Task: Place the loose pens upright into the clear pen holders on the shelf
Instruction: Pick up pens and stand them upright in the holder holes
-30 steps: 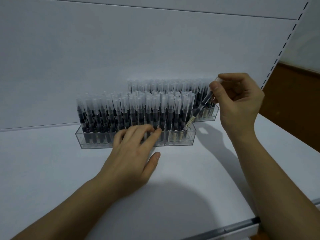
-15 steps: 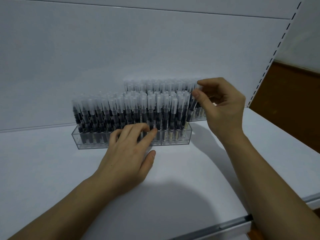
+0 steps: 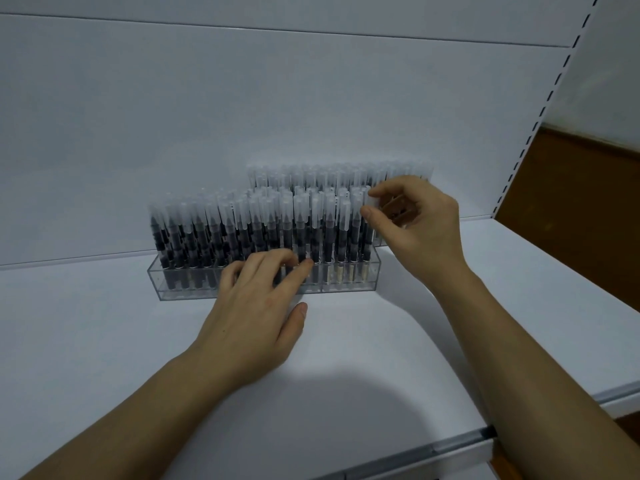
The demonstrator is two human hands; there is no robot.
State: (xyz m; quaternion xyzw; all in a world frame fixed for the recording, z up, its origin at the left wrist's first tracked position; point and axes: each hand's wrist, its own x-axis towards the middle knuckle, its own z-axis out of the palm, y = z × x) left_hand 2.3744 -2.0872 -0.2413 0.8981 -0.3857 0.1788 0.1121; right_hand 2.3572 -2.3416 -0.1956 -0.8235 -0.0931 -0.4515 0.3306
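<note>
In the middle of the frame, the right hand (image 3: 415, 220) pinches the cap of one pen (image 3: 370, 216) at the right end of the front holder (image 3: 349, 287). Keep the pen straight and push it down gently. The left hand (image 3: 256, 306) rests flat, fingers spread, steadying that holder.

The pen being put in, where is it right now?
The pen stands upright at the right end of the front holder, its cap pinched by the right hand.

Glossy clear plastic pen holder (image 3: 180, 285); matt white shelf (image 3: 104, 341).
</note>
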